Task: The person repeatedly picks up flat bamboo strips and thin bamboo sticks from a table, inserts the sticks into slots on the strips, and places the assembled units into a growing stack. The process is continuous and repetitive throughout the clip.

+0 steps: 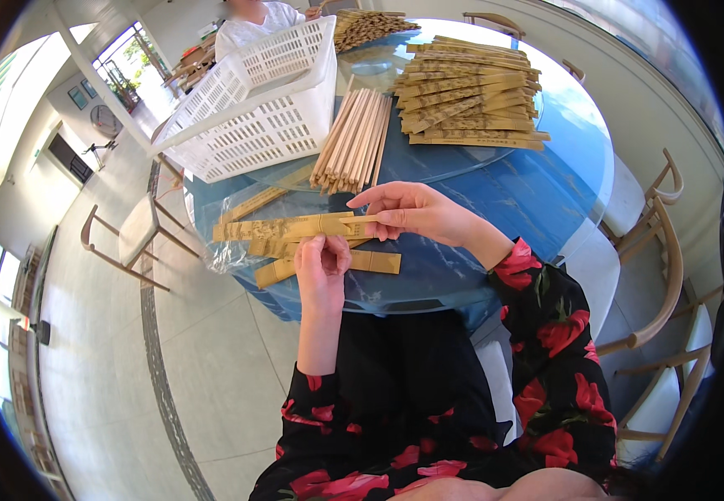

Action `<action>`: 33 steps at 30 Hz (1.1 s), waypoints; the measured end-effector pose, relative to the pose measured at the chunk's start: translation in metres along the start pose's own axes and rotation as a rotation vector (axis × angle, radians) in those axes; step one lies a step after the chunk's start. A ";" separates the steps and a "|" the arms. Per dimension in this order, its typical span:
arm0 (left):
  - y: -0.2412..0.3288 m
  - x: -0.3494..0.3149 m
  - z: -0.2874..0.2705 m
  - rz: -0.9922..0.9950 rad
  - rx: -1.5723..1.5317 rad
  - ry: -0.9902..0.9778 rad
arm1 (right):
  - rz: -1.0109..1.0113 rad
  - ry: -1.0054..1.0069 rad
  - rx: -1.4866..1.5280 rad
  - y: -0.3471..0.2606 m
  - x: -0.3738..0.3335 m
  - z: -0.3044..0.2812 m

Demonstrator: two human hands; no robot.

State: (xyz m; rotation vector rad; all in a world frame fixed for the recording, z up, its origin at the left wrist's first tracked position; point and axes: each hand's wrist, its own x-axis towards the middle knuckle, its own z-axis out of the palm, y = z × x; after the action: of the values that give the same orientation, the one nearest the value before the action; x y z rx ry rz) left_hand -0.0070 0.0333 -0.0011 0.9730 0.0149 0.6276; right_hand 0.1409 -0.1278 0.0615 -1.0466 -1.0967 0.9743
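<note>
My left hand pinches a gold printed paper chopstick sleeve from below, near its right end. Between the thumb and fingers of my right hand is the end of pale wooden chopsticks, whose other part is hidden inside that sleeve. Under and beside my left hand, several more gold sleeves lie crossed on the table. A crinkled clear plastic bag lies at their left. Beyond my hands rests a bundle of loose pale chopsticks.
The round table has a blue marbled top. A white slatted plastic basket stands at the far left, and a large stack of gold sleeves at the far right. Another pile lies farther back, near a seated person. Wooden chairs surround the table.
</note>
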 end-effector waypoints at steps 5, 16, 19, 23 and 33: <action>0.001 0.001 0.002 -0.061 0.087 -0.117 | -0.020 0.022 -0.054 0.007 0.000 -0.002; -0.002 -0.002 0.005 -0.026 0.207 -0.084 | 0.085 0.045 -0.071 0.015 0.002 -0.007; 0.007 0.002 0.012 0.089 0.103 0.002 | 0.104 0.071 -0.074 0.017 0.003 -0.009; 0.018 0.010 -0.007 0.137 -0.104 0.055 | 0.135 0.052 -0.094 0.025 0.006 -0.013; 0.010 0.007 -0.022 0.033 -0.340 -0.058 | 0.115 0.095 -0.155 0.026 0.006 -0.006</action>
State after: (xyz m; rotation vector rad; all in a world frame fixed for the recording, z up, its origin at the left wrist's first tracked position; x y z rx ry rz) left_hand -0.0124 0.0573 -0.0043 0.6628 -0.1553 0.6089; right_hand 0.1452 -0.1168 0.0370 -1.2807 -1.0550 0.9311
